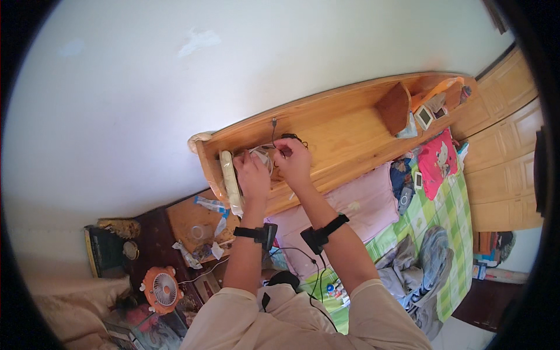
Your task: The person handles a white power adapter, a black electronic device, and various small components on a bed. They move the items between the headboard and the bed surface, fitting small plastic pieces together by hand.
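Both my arms reach up to the wooden headboard shelf (344,131). My right hand (296,162) is closed in a pinch on a black cable (273,135). One end of that cable, with a small plug, sticks up above my fingers, and more dark loops show behind the hand. My left hand (252,177) is beside it, fingers bent and closed; what they grip is hidden. White cord or clear plastic (263,156) lies between the two hands. Just left of my left hand, a cream-coloured wrapped packet (230,182) stands at the shelf's end.
A wooden divider (394,109) and a small white-framed device (424,117) are at the shelf's right end. Below lies a bed with a pink pillow (361,204) and crumpled clothes (429,262). An orange fan (162,290) stands lower left, near a cluttered bedside table (189,220).
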A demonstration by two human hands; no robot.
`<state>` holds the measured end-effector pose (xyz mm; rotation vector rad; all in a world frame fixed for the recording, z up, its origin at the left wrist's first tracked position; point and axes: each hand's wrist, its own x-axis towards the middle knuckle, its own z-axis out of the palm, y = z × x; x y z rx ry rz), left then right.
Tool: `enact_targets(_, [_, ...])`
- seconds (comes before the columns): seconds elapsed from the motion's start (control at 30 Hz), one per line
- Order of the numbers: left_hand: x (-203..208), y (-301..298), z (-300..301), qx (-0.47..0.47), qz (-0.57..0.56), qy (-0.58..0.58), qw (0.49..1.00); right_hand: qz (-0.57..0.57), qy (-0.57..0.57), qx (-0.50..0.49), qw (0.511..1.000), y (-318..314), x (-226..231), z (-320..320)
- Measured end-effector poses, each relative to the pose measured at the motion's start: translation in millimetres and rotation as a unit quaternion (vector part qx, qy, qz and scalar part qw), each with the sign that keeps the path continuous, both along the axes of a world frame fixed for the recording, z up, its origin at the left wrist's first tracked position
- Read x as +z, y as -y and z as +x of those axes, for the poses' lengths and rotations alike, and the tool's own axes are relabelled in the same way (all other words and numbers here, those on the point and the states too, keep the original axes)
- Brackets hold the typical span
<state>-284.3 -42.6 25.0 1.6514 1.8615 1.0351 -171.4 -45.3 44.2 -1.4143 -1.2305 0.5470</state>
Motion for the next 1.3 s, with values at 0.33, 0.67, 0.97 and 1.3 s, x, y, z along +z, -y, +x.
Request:
enact_targets(0.33, [-7.4,6.9,5.6,-0.012,0.079,0.005,0.997,-0.022,0.197,-0.033,0.980,-13.3,-38.2,-14.5])
enact_targets(0.67, [-8.2,9.7,2.1,-0.045,0.162,-0.044,0.985,-0.073,0.405,0.024,0.911,-14.8,-28.5,-15.3])
enact_targets(0.97, [12.7,13.4,3.4,-0.076,0.149,-0.021,0.986,-0.004,0.403,0.017,0.915,-8.0,-13.3,-8.8])
enact_targets(1.3, [65.4,30.2,6.9,-0.152,0.085,0.121,0.977,0.080,0.274,0.012,0.958,8.8,5.3,12.9])
